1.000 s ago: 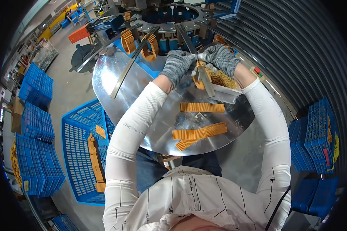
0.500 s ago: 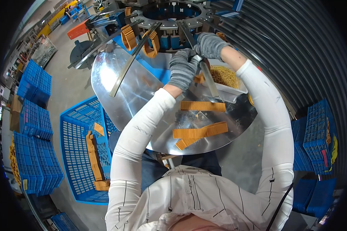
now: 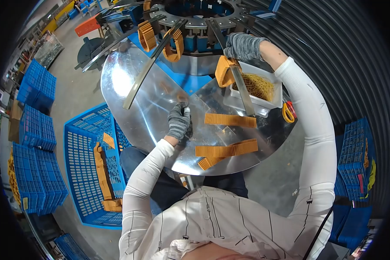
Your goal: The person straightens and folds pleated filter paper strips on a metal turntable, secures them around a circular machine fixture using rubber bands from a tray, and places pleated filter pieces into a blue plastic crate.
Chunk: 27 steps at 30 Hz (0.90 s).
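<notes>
My right hand (image 3: 243, 47), in a grey knitted glove, has its fingers curled round a flat metal bar (image 3: 244, 92) of the round machine. Just below those fingers, an orange ribbed strip (image 3: 224, 72) is looped around the bar. My left hand (image 3: 178, 122), gloved alike, is closed above the shiny metal table (image 3: 138, 104); whatever its fingers hold, if anything, is hidden. To its right lies a flat ribbed strip (image 3: 230, 120). Nearer my body, another ribbed strip (image 3: 234, 148) crosses a shorter one (image 3: 208, 163).
A white tray (image 3: 264, 109) holds thin yellow strands beside the bar, with yellow-and-red-handled scissors (image 3: 287, 112) at its right. The round machine (image 3: 195, 24) carries more bars with looped strips. A blue crate (image 3: 84, 173) stands at left; a corrugated wall (image 3: 316, 52) rises at right.
My left hand has left the bar and moved down and left over the table. My right hand has shifted slightly right, staying at the bar; the looped strip is now uncovered.
</notes>
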{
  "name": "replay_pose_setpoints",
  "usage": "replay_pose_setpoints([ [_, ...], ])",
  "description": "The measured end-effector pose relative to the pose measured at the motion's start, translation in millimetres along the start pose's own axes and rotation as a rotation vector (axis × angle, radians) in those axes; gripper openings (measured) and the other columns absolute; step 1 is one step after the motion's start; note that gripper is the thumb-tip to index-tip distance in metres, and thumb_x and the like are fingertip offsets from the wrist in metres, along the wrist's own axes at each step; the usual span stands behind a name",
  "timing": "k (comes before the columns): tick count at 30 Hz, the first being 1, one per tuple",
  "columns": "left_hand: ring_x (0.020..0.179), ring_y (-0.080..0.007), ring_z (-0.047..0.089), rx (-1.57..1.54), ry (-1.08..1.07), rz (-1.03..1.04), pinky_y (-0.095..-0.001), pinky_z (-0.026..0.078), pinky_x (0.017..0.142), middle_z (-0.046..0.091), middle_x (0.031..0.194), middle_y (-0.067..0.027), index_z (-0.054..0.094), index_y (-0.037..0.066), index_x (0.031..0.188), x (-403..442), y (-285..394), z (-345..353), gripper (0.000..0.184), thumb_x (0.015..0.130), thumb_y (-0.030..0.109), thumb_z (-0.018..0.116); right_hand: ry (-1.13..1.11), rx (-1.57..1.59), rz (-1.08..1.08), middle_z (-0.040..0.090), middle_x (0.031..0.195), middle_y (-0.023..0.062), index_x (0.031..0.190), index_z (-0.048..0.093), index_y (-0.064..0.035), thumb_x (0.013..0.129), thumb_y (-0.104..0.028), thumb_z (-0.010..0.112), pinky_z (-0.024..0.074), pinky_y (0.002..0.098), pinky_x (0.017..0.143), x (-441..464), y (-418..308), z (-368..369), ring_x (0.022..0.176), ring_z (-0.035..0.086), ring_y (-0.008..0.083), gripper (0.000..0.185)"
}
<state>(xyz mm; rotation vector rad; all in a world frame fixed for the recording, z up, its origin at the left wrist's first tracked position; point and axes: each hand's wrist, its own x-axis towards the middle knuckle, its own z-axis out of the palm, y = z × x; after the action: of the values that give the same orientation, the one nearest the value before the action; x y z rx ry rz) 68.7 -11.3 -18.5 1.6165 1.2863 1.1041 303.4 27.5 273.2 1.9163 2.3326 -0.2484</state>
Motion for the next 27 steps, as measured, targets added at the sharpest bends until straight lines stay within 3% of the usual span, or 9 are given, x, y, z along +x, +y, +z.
replay_pose_setpoints([
  [6,0.075,-0.0249,0.061,-0.036,-0.029,-0.026,-0.0319,0.048,0.072,0.063,0.083,-0.0149,0.060,0.003,0.095,-10,18,-1,0.015,0.083,0.012,0.056,0.097,-0.138,0.003,0.060,0.076,0.0182,0.085,0.059,0.0011,0.085,-0.031,0.054,0.0465,0.0372,0.071,25,3,3,0.075,0.058,0.0314,0.032],
  [9,0.073,-0.0141,0.059,0.085,-0.020,0.035,-0.0265,0.048,0.070,0.064,0.083,-0.0086,0.060,0.003,0.098,-18,8,-1,0.015,0.084,0.007,0.056,0.123,-0.137,0.077,0.062,0.080,0.0199,0.087,0.062,0.0017,0.086,-0.029,0.051,0.0471,0.0377,0.072,51,4,-3,0.075,0.060,0.0326,0.032],
  [13,0.092,-0.0265,0.058,0.218,-0.220,0.128,-0.0347,0.048,0.078,0.057,0.107,-0.0181,0.049,0.004,0.118,-24,-8,10,0.037,0.082,0.012,0.054,0.270,-0.132,0.073,0.063,0.083,0.0208,0.095,0.063,0.0025,0.086,-0.025,0.050,0.0485,0.0385,0.072,104,25,5,0.077,0.062,0.0339,0.032],
  [16,0.109,-0.0332,0.050,0.601,-0.233,0.457,-0.0393,0.044,0.088,0.044,0.125,-0.0222,0.039,0.006,0.129,-30,23,12,0.054,0.079,0.018,0.056,0.410,0.038,0.114,0.064,0.082,0.0175,0.097,0.060,0.0012,0.089,-0.029,0.046,0.0483,0.0411,0.071,91,28,10,0.079,0.063,0.0305,0.034],
  [19,0.119,-0.0366,0.041,0.692,-0.443,0.362,-0.0415,0.038,0.096,0.034,0.134,-0.0227,0.035,0.006,0.133,-19,32,22,0.063,0.077,0.023,0.058,0.091,1.941,0.068,0.058,0.064,0.0065,0.089,0.057,-0.0024,0.093,-0.028,0.042,0.0462,0.0359,0.056,66,94,69,0.061,0.058,0.0194,0.030],
  [20,0.114,-0.0350,0.045,0.733,-0.480,0.382,-0.0409,0.037,0.096,0.040,0.129,-0.0213,0.040,0.006,0.129,-16,34,25,0.060,0.075,0.021,0.060,0.451,1.684,0.207,0.052,0.059,0.0032,0.090,0.057,-0.0046,0.092,-0.031,0.043,0.0443,0.0365,0.054,27,66,89,0.057,0.053,0.0191,0.030],
  [23,0.111,-0.0344,0.047,0.748,-0.650,0.290,-0.0415,0.038,0.094,0.046,0.121,-0.0192,0.045,0.005,0.123,-2,32,29,0.054,0.074,0.019,0.062,0.215,0.355,0.394,0.061,0.091,0.0244,0.092,0.060,-0.0025,0.090,-0.037,0.043,0.0480,0.0423,0.075,-75,79,204,0.086,0.059,0.0381,0.038],
  [24,0.107,-0.0348,0.049,0.739,-0.580,0.308,-0.0416,0.040,0.092,0.050,0.113,-0.0184,0.049,0.006,0.117,-5,33,29,0.049,0.072,0.018,0.063,0.283,0.262,0.398,0.063,0.082,0.0224,0.089,0.064,-0.0010,0.083,-0.019,0.052,0.0477,0.0375,0.075,-113,62,220,0.080,0.060,0.0352,0.022],
  [27,0.104,-0.0357,0.051,0.711,-0.558,0.250,-0.0425,0.042,0.090,0.051,0.110,-0.0199,0.048,0.007,0.117,-6,39,32,0.049,0.072,0.016,0.063,0.321,0.335,0.665,0.061,0.093,0.0212,0.095,0.062,-0.0054,0.075,-0.027,0.065,0.0447,0.0407,0.084,-157,46,288,0.093,0.056,0.0382,0.030],
])
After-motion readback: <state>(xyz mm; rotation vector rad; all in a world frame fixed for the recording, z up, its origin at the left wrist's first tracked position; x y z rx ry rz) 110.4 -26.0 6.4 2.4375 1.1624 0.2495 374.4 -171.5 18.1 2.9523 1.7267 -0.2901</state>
